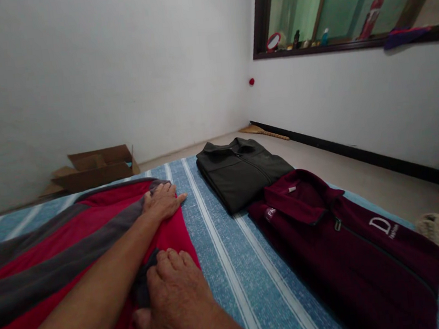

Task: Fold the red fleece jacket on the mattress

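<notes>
Right hand [175, 296]: curled on striped garment [64, 261]; cannot tell whether gripping. Beyond it: left hand [163, 200], open. Rightward, folded: maroon jacket [332, 246], dark jacket [244, 169]; apparently unfinished: striped garment.

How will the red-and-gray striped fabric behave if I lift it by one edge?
The striped fabric will probably sag: its edges look soft and rounded. It spreads broadly, so part may drag on the blue cover. Lying low, it seems unlikely to roll or tip.

The maroon jacket [344, 256] reads "D fashion" and, partly visible, "FA"
</notes>
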{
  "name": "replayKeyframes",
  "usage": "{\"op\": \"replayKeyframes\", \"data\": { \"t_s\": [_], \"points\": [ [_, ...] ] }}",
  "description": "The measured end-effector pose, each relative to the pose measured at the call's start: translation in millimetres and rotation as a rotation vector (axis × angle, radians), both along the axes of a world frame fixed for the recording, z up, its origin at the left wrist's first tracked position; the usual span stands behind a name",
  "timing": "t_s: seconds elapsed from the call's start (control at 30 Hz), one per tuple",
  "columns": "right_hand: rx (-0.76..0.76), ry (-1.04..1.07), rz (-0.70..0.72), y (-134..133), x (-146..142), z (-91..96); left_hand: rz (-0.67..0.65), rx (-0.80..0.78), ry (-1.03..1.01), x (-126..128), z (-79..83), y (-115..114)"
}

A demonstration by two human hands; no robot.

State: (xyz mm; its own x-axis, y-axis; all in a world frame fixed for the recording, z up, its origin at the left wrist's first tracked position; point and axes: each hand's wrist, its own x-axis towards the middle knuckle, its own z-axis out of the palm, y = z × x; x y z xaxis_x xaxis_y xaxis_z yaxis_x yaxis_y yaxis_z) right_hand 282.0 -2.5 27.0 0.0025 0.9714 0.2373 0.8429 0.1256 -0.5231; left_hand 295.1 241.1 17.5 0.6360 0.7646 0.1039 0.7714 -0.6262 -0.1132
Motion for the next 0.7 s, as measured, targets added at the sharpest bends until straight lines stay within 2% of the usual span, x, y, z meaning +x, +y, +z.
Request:
{"op": "replayKeyframes", "data": {
  "t_s": [0.37, 0.7],
  "points": [
    [-0.013, 0.023, 0.010, 0.0, -1.6, -2.8, 0.037, 0.000, -0.006, 0.1, 4.3, -8.4],
    [-0.024, 0.022, 0.011, 0.0, -3.7, -5.3, 0.112, -0.010, -0.012, -1.0, -10.2, -2.9]
  ]
}}
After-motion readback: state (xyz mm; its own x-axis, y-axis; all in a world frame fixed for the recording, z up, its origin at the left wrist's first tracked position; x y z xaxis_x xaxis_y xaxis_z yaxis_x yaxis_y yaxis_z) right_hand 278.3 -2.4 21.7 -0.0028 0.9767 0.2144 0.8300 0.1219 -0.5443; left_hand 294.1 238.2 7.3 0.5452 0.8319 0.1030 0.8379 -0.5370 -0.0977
